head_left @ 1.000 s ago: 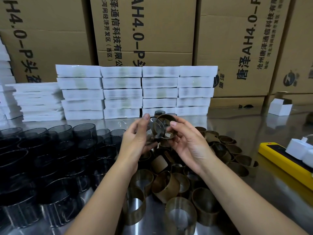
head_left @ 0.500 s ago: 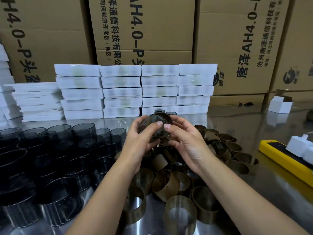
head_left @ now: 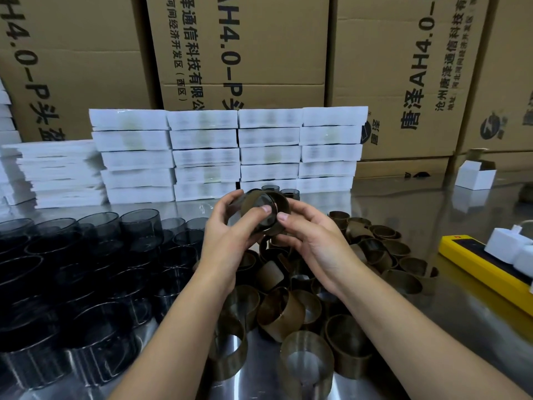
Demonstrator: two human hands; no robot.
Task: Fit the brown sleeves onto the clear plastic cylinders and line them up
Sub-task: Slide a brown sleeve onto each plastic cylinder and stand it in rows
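My left hand grips the clear cylinder; my right hand pinches the brown sleeve; I'd keep both rims square, pushing evenly.

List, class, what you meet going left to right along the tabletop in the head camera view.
Clear cylinders → left hand → held cylinder and sleeve → right hand → brown sleeves lying right of it → yellow power strip → white plug.
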